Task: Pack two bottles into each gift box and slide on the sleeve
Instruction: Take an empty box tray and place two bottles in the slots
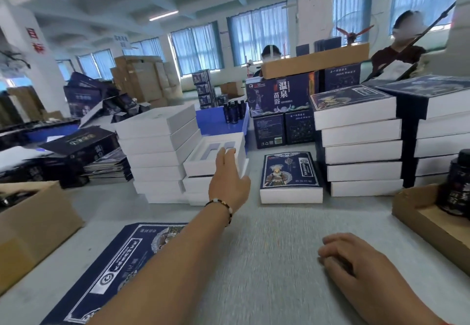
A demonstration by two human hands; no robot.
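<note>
reaching forward, the left hand (pixel 228 183) lays straight fingers on an open white gift box (pixel 215 154) topping a short stack; the right hand (pixel 356 265) rests loosely curled and empty on the table (pixel 267 235).

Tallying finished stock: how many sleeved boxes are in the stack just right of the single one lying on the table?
5 in that stack, piled one on another from the top box down to the table. More may be hidden behind.
</note>
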